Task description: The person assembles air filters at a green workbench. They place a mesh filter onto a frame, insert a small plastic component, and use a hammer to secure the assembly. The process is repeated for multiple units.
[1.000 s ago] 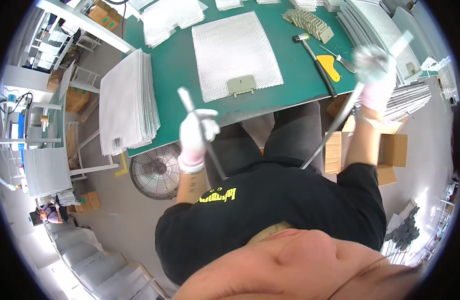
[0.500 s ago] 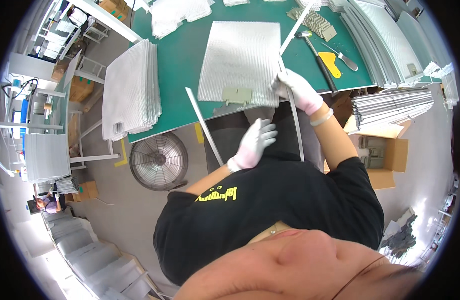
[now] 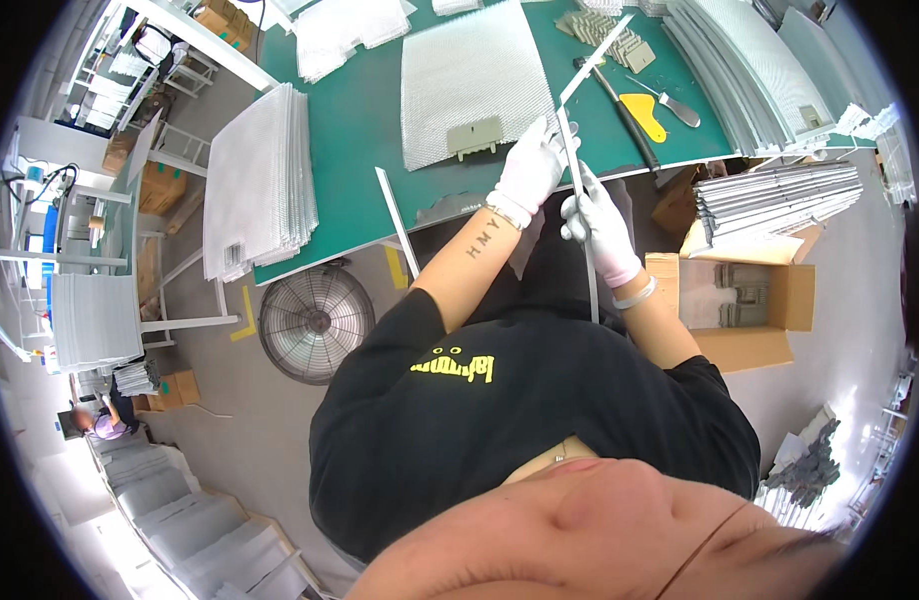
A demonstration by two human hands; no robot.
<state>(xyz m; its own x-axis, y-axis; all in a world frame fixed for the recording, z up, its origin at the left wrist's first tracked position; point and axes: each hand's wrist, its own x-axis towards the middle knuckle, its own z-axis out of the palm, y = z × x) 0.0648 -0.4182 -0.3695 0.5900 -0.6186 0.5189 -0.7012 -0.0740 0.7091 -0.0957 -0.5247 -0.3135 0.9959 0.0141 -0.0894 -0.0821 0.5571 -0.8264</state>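
A thin silver metal strip, bent at a corner, runs from above the green table down toward my lap. My left hand, in a white glove, has its fingers closed at the strip near the bend. Just below, my right hand, also gloved, grips the strip's lower length. Another silver strip leans at the table edge left of my left arm; whether the two are joined is hidden. Beyond my left hand lies a silver mesh panel with a grey-beige plastic clip at its near edge.
Mesh panels are stacked at the table's left and right. A hammer, a yellow scraper and a screwdriver lie right of the strip. A floor fan stands lower left; an open carton sits at right.
My left hand has moved up and right from near my lap to the strip. My right hand has slid down along it. The left strip now shows less length below the table edge.
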